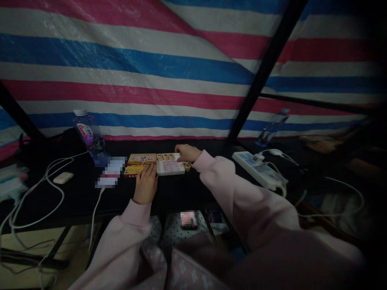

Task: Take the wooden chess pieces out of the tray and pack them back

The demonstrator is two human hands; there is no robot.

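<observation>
Resting flat, left fingers point(148, 170) touch the box point(140, 158); curled right fingers point(181, 148), grip unclear, overhang the tray point(171, 173).

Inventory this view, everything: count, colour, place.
Striped sheet: 1, red-white-blue, behind.
Bars: several, black, before sheet.
Table: 1, black, middle.
Tray: 1, white, centre.
Round pieces: several, tan, in and beside tray.
Printed box: 1, brown-yellow, left of tray.
Bottles: 2, clear, back left and right.
Blurred items: 2, whitish on table, pinkish below.
Small case: 1, whitish, left.
Power strip: 1, white, right.
Cables: several, white, both sides.
Rest: too dim.
Sleeves: 2, pale pink, below.
Left hand: 1, bare, on printed box.
Right hand: 1, bare, over tray.
</observation>
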